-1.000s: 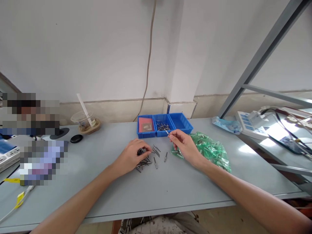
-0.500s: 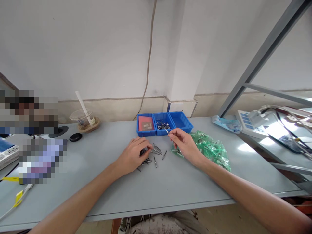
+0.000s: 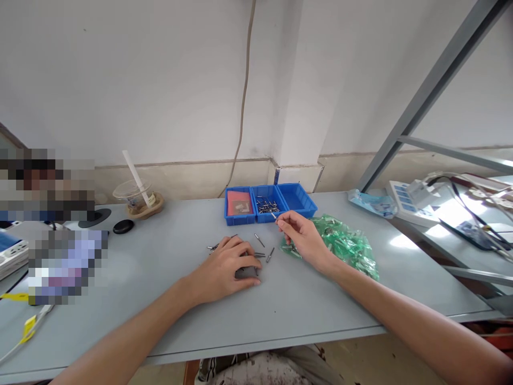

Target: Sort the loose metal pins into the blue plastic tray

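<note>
Several small metal pins (image 3: 270, 255) lie loose on the grey table, partly covered by my left hand (image 3: 232, 262). Its fingers are spread and curved down over them, the thumb apart. Between thumb and fingertips, my right hand (image 3: 300, 232) pinches a thin metal pin (image 3: 274, 216), its tip pointing at the blue bins. The middle blue bin (image 3: 269, 218) holds several similar pins. A red sheet with a small clear packet lies in the left blue bin (image 3: 240, 220). Beside my right wrist is a green plastic bag (image 3: 348, 243) with metal pieces in it.
The right blue bin (image 3: 298, 198) stands against the others. At the left are a plastic cup (image 3: 138, 195) with a white straw and a round black object (image 3: 123, 226). A blue plastic packet (image 3: 372, 203), a power strip (image 3: 409, 206) and a grey metal frame (image 3: 433, 88) stand right.
My left hand has shifted slightly toward me and spread its fingers over the loose pins, moving some of them. My right hand stays nearly still with its pin.
</note>
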Demonstrator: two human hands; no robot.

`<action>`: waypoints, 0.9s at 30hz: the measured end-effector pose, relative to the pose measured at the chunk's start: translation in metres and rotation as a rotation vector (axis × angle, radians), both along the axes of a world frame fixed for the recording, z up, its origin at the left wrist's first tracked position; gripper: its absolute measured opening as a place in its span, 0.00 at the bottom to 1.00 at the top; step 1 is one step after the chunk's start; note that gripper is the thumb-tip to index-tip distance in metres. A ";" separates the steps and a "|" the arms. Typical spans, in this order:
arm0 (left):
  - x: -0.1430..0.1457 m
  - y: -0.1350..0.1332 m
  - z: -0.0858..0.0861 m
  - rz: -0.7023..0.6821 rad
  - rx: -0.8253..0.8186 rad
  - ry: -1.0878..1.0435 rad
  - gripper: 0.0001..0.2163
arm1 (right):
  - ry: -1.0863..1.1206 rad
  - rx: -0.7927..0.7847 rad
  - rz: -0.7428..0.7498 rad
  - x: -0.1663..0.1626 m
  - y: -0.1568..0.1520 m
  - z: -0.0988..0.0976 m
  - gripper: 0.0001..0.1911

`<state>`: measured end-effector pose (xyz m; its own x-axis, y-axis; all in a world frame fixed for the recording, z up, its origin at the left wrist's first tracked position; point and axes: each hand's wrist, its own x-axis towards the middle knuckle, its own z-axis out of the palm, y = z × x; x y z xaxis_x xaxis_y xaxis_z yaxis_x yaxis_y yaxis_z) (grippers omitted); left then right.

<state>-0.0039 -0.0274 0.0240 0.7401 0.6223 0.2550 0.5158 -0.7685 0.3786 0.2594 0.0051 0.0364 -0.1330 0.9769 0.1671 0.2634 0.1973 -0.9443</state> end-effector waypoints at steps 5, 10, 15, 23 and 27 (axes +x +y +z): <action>0.006 -0.004 -0.003 -0.034 -0.009 -0.020 0.04 | 0.002 -0.008 0.013 0.000 0.001 -0.002 0.14; 0.007 -0.003 -0.005 -0.021 0.018 -0.040 0.03 | -0.009 0.007 0.012 0.000 0.002 -0.004 0.14; 0.005 0.005 -0.011 0.037 0.090 -0.058 0.04 | -0.018 0.008 0.019 0.000 0.002 -0.005 0.14; 0.006 0.010 -0.020 0.144 0.164 -0.095 0.07 | -0.013 0.012 0.034 0.000 0.003 -0.006 0.14; 0.005 0.010 -0.020 0.186 0.192 -0.116 0.08 | -0.012 0.013 0.027 0.000 0.003 -0.005 0.14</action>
<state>0.0008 -0.0177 0.0043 0.5771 0.6768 0.4570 0.6163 -0.7281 0.3001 0.2589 0.0081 0.0311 -0.1610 0.9709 0.1775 0.2694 0.2162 -0.9384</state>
